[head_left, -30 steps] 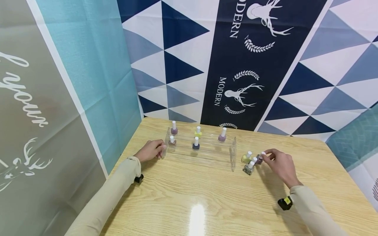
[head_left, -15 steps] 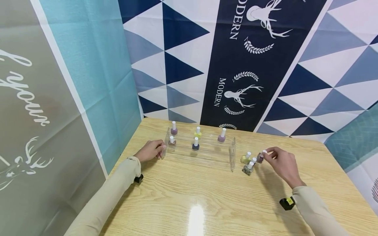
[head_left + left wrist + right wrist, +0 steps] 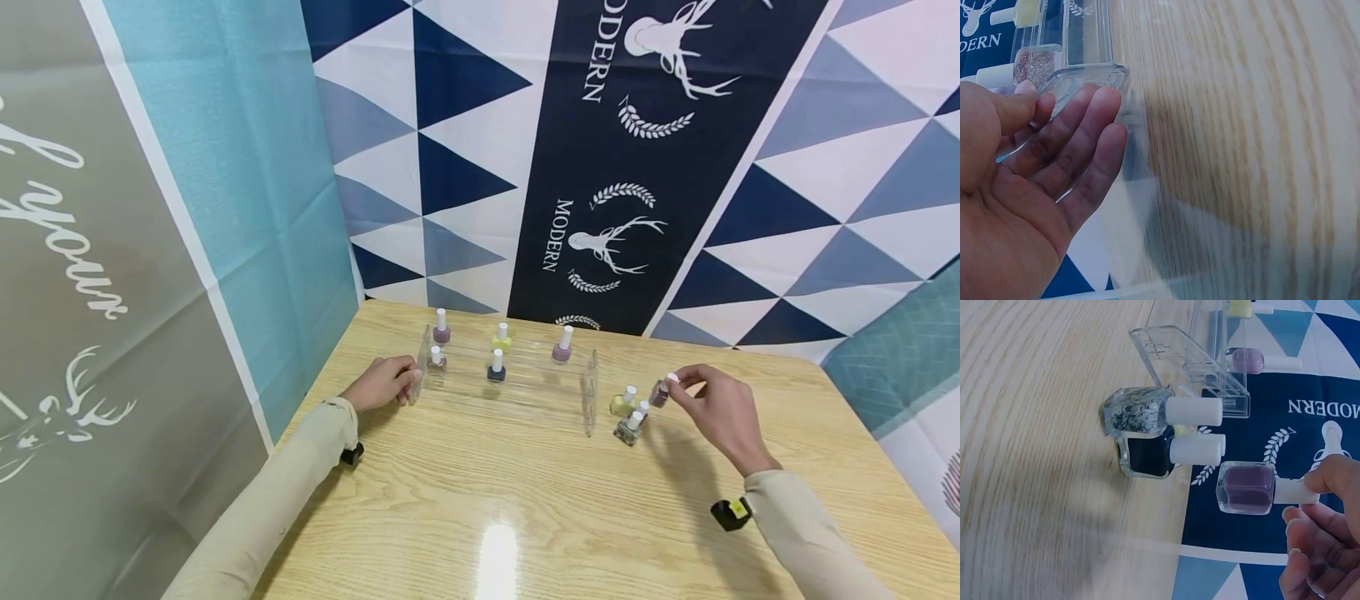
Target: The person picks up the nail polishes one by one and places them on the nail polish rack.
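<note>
In the head view my right hand [image 3: 716,408] pinches the white cap of a purple nail polish bottle [image 3: 1247,487], which is tilted and off the table. Below and left of it stand a yellow nail polish bottle [image 3: 622,406], a clear one with black flecks [image 3: 1138,412] and a black one [image 3: 1147,453]. At the left end of a clear acrylic rack [image 3: 590,392], my left hand [image 3: 381,383] holds the side panel [image 3: 1088,75] by thumb and index finger; its other fingers curve loosely against it.
The rack carries several bottles: two purple [image 3: 441,335], a yellow one [image 3: 502,342], a glittery one [image 3: 1036,65] and a dark blue one [image 3: 497,374]. Patterned cloth [image 3: 472,167] hangs behind the wooden table [image 3: 465,483].
My right hand has raised the purple nail polish bottle slightly, away from the other loose bottles. The left hand stays at the rack's left end.
</note>
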`<state>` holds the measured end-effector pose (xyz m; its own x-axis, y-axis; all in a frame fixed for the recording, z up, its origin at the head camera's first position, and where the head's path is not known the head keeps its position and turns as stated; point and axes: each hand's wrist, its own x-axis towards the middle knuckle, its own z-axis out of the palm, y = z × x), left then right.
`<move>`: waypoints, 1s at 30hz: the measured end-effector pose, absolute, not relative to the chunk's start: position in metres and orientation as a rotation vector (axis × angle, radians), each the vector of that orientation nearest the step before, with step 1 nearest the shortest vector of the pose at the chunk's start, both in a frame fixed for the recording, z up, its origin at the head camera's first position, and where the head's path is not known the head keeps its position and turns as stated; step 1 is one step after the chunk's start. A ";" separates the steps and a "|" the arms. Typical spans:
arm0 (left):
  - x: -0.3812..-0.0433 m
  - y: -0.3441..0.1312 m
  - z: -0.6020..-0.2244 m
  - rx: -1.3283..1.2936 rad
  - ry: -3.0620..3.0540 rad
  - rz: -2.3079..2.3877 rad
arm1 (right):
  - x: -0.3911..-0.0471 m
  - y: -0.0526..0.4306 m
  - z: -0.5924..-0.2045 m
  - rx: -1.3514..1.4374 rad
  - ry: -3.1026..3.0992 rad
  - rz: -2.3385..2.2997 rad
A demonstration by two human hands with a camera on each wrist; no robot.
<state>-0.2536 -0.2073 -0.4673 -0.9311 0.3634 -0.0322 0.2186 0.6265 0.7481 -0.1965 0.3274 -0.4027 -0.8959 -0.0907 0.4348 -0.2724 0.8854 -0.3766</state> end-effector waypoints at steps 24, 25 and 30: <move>-0.254 -0.207 -0.468 0.499 2.690 1.175 | -0.192 0.304 -0.393 0.297 -2.673 0.659; -0.254 -0.207 -0.468 0.499 2.690 1.175 | -0.192 0.303 -0.393 0.301 -2.673 0.659; -0.254 -0.207 -0.468 0.503 2.686 1.179 | -0.192 0.297 -0.390 0.304 -2.674 0.667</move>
<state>-0.2537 -0.2075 -0.4675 -0.9295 0.3685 -0.0154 0.2380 0.6313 0.7381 -0.1915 0.2975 -0.3895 -0.9095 -0.1177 0.3986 -0.2912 0.8648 -0.4090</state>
